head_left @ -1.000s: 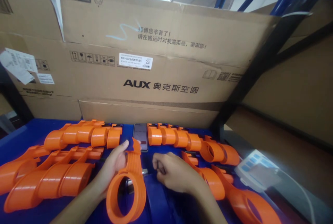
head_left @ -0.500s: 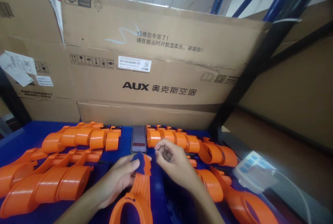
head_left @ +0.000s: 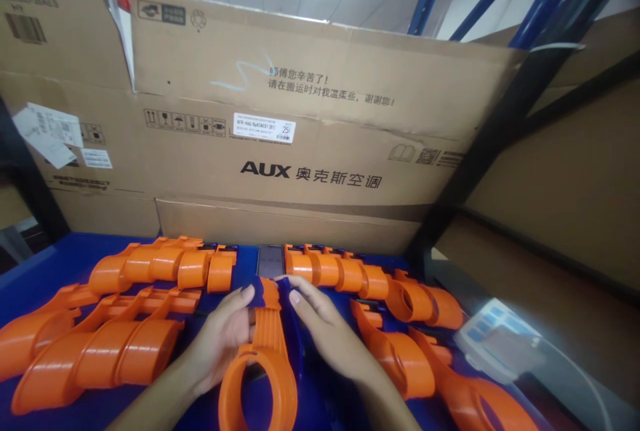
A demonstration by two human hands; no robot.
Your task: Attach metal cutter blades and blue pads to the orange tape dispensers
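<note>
An orange plastic ring with a ribbed handle (head_left: pixel 268 329) is upright in front of me, its round opening toward the bottom of the view. My left hand (head_left: pixel 225 327) grips the handle near its top, thumb in front on a dark blue piece (head_left: pixel 258 292) that lies against the orange end. On the other side, my right hand (head_left: pixel 320 321) pinches a thin dark blue strip (head_left: pixel 287 297) beside the handle's top. That strip seems to run down along the handle's right side, where it blends into the blue surface behind.
Rows of similar orange rings (head_left: pixel 150 347) lie on the blue tabletop (head_left: pixel 45 254) at left, with more orange rings (head_left: pixel 350 274) at right. A phone (head_left: pixel 271 261) lies at the back before a large cardboard box (head_left: pixel 310 217). A white device (head_left: pixel 500 337) with a cable stands right.
My right hand has moved left to the handle's top and closed on a blue strip. The orange ring has turned to face me more squarely.
</note>
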